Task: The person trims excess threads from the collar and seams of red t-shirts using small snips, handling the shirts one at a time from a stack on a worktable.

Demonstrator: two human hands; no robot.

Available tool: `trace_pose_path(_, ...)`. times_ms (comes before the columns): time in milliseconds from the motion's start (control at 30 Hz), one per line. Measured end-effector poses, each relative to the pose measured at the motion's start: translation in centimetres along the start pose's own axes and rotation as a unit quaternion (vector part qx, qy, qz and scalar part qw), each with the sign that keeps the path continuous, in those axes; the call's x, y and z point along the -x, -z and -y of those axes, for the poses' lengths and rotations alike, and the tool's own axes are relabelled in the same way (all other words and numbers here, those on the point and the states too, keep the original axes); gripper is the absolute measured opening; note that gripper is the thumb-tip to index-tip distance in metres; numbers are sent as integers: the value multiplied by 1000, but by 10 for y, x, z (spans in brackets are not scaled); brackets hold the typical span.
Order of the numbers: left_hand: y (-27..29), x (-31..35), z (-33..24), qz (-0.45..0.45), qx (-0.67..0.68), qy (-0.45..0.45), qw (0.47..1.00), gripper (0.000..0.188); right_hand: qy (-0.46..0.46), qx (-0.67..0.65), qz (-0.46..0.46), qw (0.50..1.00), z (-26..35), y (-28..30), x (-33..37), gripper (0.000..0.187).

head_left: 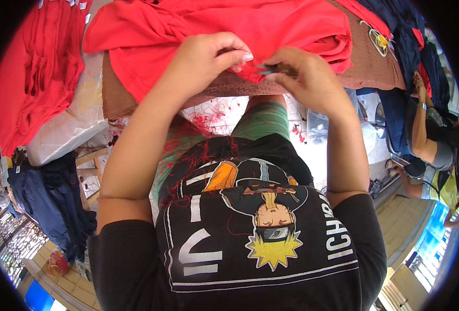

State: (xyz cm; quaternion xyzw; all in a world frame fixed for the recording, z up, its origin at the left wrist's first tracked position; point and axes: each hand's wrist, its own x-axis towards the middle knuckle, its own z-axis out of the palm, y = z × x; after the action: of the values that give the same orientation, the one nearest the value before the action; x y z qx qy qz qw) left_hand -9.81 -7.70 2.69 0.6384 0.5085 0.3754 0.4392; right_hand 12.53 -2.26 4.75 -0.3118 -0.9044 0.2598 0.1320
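A red garment lies spread over a table with a brown cloth in front of me. My left hand pinches an edge of the red garment between thumb and fingers, lifting it a little near the table's front edge. Just to the right, my right hand is closed around dark thread snips. Their blades point left at the garment's pinched corner, close to my left fingertips. Whether the blades touch the fabric I cannot tell.
More red garments hang over a pale wrapped bundle at left, above dark blue garments. Red thread scraps cover my lap and the floor. At right are a yellow-white cord and another person's arm.
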Motion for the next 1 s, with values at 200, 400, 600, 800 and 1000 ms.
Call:
trace_pose_path(200, 62, 53, -81, 99, -161, -111, 976, 30, -67, -68, -96, 991, -2, 30, 12, 23)
trace_pose_path(400, 67, 70, -108, -2, -111, -47, 993, 18, -97, -81, -105, 986, -4, 38, 16, 21)
trace_pose_path(600, -7, 41, -61, 9, -262, 141, 955, 49, -30, -56, -103, 993, -10, 21, 10, 28)
trace_pose_path(800, -56, 8, -5, -159, -352, -31, 922, 32, -30, -25, -71, 997, -26, -6, -5, 29)
trace_pose_path(1000, -31, -18, -16, -342, -241, -189, 889, 19, -47, -168, -150, 973, -7, 10, -17, 14)
